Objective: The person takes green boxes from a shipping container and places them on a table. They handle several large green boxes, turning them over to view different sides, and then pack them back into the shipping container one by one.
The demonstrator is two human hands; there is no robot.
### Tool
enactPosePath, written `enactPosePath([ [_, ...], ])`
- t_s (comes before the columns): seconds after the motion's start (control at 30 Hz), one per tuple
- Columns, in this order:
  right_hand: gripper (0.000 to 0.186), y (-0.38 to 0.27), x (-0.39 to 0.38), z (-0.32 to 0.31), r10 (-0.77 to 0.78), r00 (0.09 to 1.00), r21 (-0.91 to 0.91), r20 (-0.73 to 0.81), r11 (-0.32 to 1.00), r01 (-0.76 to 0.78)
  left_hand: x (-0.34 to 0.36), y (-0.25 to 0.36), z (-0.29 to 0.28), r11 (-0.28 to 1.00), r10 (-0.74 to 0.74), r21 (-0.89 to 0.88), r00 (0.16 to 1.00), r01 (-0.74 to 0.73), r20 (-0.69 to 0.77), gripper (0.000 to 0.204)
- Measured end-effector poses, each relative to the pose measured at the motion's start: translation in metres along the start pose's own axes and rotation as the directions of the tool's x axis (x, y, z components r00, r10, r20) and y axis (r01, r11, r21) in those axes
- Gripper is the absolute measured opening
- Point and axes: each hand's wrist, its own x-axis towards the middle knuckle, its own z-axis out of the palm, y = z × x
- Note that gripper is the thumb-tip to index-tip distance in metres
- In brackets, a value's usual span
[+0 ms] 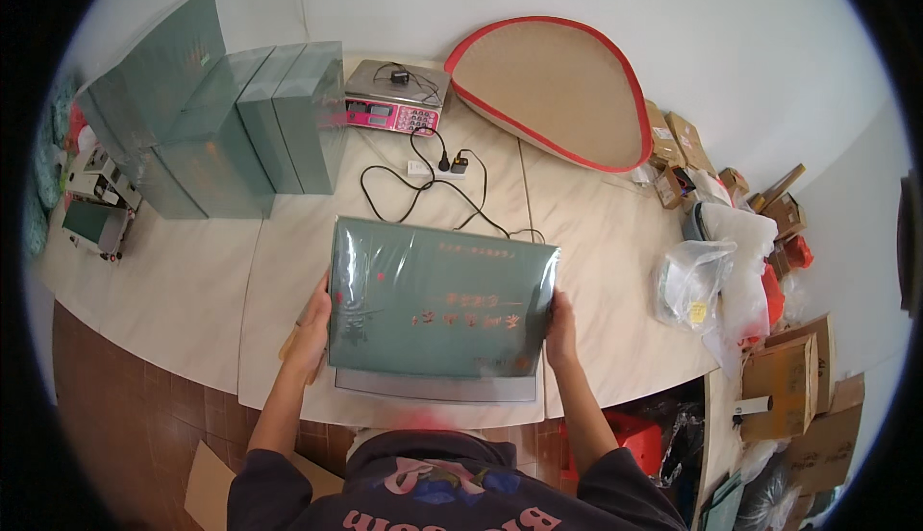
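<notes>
Between my two hands is a flat, dark green gift box (437, 296) in shiny clear wrap, with reddish lettering on its face. My left hand (312, 329) grips its left side, and my right hand (561, 329) grips the right side. Most of my fingers are hidden behind or under the box. Below its near edge, a grey-white flat panel (433, 385) shows at the table's front edge; the box covers the rest of it. Whether the box rests on that panel or is held above it, I cannot tell.
Several similar green boxes (216, 166) are stacked at the left back. A pink-fronted scale (394, 113), a power strip (437, 170) with black cables and a red-rimmed woven tray (553, 94) lie beyond. Plastic bags (692, 281) and cartons (779, 387) crowd the right side.
</notes>
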Motion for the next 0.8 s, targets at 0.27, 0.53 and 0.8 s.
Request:
enactPosePath([
  [0.27,0.042,-0.03,-0.045,-0.008,-0.266,0.956,0.123,-0.123,0.952,0.281,-0.013,0.022,0.011,0.934,0.124,-0.32,0.983,-0.161,-0.133,0.062],
  [0.53,0.044,0.04,-0.098,-0.049,-0.11,0.989,0.121,-0.1,0.985,0.122,-0.07,-0.041,0.021,0.956,0.026,-0.28,0.981,-0.081,-0.194,0.061],
  [0.8,0.036,0.056,-0.115,-0.074,0.017,0.985,-0.109,-0.172,0.993,-0.037,-0.092,-0.059,0.007,0.977,-0.209,-0.016,0.955,0.211,-0.212,0.054],
])
